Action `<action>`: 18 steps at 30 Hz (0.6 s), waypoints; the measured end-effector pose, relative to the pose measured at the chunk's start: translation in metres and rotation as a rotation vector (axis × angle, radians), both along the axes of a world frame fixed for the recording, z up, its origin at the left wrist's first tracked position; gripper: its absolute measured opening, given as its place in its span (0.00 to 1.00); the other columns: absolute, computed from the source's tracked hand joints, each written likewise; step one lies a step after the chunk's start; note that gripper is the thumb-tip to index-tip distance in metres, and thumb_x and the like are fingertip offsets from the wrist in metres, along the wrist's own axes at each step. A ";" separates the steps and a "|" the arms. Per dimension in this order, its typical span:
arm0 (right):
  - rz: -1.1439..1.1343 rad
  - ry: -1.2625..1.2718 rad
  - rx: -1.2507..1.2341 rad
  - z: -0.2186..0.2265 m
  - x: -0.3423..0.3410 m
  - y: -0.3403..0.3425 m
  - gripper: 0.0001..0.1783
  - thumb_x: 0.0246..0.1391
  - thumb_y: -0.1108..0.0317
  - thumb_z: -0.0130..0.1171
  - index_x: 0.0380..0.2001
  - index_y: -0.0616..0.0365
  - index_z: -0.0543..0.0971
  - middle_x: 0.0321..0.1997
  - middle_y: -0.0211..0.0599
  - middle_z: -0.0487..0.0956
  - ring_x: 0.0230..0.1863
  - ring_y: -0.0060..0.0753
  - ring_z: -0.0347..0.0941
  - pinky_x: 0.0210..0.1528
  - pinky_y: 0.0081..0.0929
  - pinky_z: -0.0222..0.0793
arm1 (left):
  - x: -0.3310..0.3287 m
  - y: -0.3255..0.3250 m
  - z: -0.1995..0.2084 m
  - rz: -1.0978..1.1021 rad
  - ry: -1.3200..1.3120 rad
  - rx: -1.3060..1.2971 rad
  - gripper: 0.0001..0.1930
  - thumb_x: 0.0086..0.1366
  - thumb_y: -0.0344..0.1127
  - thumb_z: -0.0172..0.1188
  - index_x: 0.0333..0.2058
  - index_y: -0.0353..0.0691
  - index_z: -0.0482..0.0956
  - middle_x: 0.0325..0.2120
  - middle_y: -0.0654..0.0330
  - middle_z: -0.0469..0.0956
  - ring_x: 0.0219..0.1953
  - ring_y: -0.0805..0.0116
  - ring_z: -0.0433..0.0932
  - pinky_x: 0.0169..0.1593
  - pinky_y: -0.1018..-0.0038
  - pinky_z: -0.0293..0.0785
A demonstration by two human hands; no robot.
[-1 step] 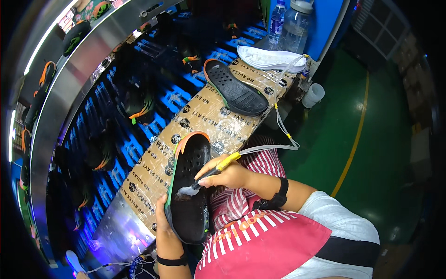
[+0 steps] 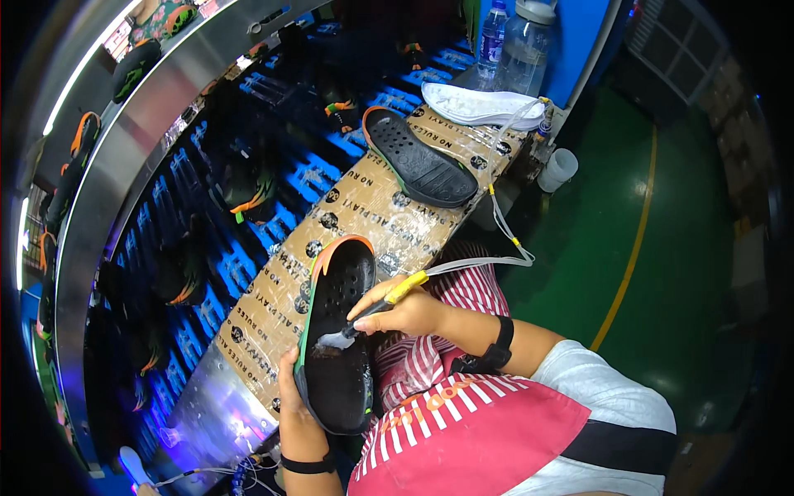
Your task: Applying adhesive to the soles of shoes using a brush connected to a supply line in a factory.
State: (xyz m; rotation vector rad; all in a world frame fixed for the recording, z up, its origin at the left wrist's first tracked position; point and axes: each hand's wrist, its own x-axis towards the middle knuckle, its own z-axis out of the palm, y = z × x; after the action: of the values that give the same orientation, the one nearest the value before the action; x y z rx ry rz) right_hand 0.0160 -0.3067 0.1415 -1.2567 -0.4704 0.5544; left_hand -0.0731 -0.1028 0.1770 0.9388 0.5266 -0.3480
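Note:
My left hand (image 2: pixel 291 382) grips the left edge of a black shoe sole (image 2: pixel 341 388) with an orange and green rim, tilted in front of me. Its cupped inner side, dotted with small holes, faces up. In my right hand (image 2: pixel 407 311) is a brush (image 2: pixel 382 307) with a yellow and black handle, fed by thin clear tubes. The pale bristles touch the middle of the sole, where a wet, whitish smear shows. A second black sole (image 2: pixel 423 161) lies farther off on the cardboard-covered bench (image 2: pixel 364 217).
A white sole (image 2: pixel 475 106), a water bottle (image 2: pixel 491 41) and a large clear jug (image 2: pixel 524 51) stand at the bench's far end. A white cup (image 2: pixel 559 169) hangs beside it. Leftward runs a blue-lit conveyor (image 2: pixel 236 263) carrying shoe parts, beyond it a metal rail (image 2: pixel 93 211).

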 end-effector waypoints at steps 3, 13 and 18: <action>0.000 0.053 -0.003 0.002 0.002 -0.001 0.12 0.43 0.68 0.63 0.33 0.61 0.80 0.22 0.34 0.78 0.23 0.18 0.72 0.26 0.15 0.66 | 0.001 -0.001 0.001 -0.029 -0.050 -0.002 0.28 0.58 0.51 0.41 0.48 0.33 0.68 0.40 0.49 0.75 0.40 0.59 0.76 0.46 0.66 0.72; -0.464 -0.353 -0.064 -0.008 0.012 -0.007 0.11 0.44 0.69 0.61 0.34 0.60 0.79 0.30 0.40 0.80 0.29 0.24 0.76 0.32 0.20 0.70 | -0.016 0.004 -0.012 0.103 -0.003 -0.059 0.28 0.58 0.52 0.40 0.49 0.35 0.68 0.41 0.51 0.74 0.41 0.58 0.75 0.47 0.66 0.71; -0.174 -0.590 0.018 0.016 0.001 -0.003 0.14 0.42 0.70 0.64 0.36 0.59 0.79 0.26 0.40 0.78 0.27 0.32 0.75 0.31 0.24 0.69 | -0.016 -0.007 -0.006 0.325 -0.067 -0.089 0.25 0.58 0.50 0.42 0.47 0.37 0.70 0.38 0.50 0.76 0.37 0.58 0.76 0.42 0.66 0.74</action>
State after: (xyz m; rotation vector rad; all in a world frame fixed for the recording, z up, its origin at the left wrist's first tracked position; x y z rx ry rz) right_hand 0.0169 -0.3093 0.1571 -1.4228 -0.8435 0.0198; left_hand -0.0888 -0.1097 0.1709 0.7610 0.5869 -0.0462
